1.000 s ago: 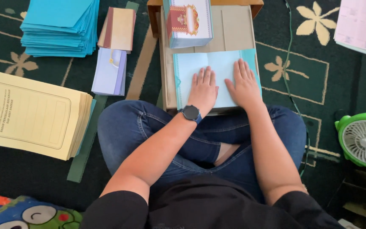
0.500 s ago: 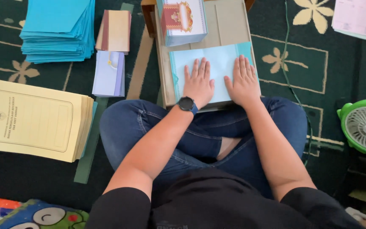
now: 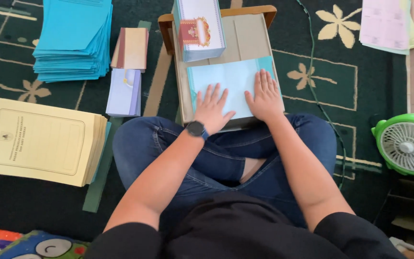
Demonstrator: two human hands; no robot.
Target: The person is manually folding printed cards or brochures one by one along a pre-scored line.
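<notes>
The single head-worn camera looked steeply down from above the seated person, close over the crossed legs and forearms. It faced forward and down onto the small wooden bench (image 3: 166,24) before the knees, with the patterned carpet (image 3: 350,81) filling the frame's edges around it.

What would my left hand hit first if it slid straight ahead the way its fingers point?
Likely the white printed stack: the left hand lies flat on the light blue sheet, fingers pointing toward it.
</notes>
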